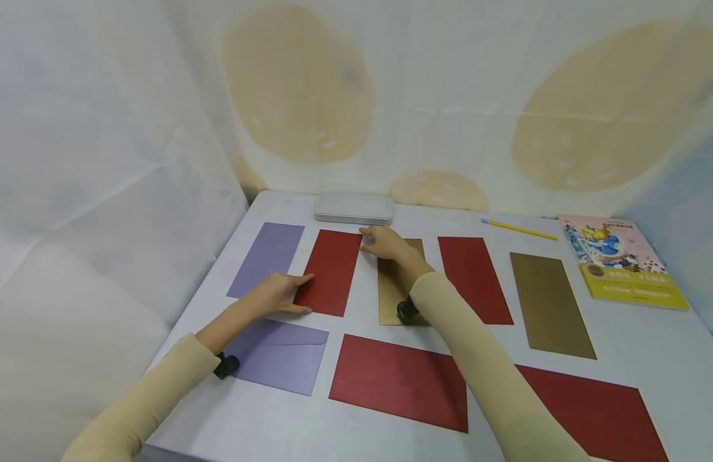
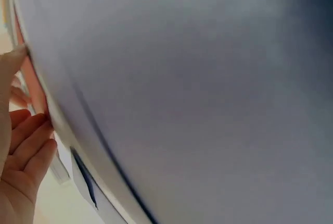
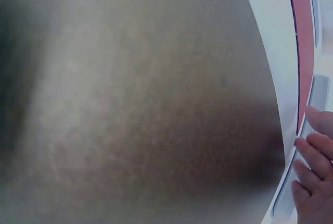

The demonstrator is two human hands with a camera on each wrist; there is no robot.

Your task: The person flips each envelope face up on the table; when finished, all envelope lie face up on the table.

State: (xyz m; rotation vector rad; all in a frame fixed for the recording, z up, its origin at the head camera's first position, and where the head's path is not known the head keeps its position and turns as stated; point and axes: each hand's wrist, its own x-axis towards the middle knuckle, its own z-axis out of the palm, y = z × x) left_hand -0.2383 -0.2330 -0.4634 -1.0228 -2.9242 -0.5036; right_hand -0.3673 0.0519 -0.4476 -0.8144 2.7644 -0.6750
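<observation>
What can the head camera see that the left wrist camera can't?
Only the head view shows the whole table, the right hand at the red envelope's far corner, the picture book, the yellow pencil and the grey tin. Only the left wrist view shows a blurry close-up of the lilac envelope filling the picture. Both show the left hand at the edge of the red envelope.

Both arms, in cream sleeves, reach from the bottom of the frame toward its centre. The left hand (image 1: 278, 294) lies flat left of centre, fingers straight. The right hand (image 1: 384, 244) sits higher, at centre, fingers loosely curled.
</observation>
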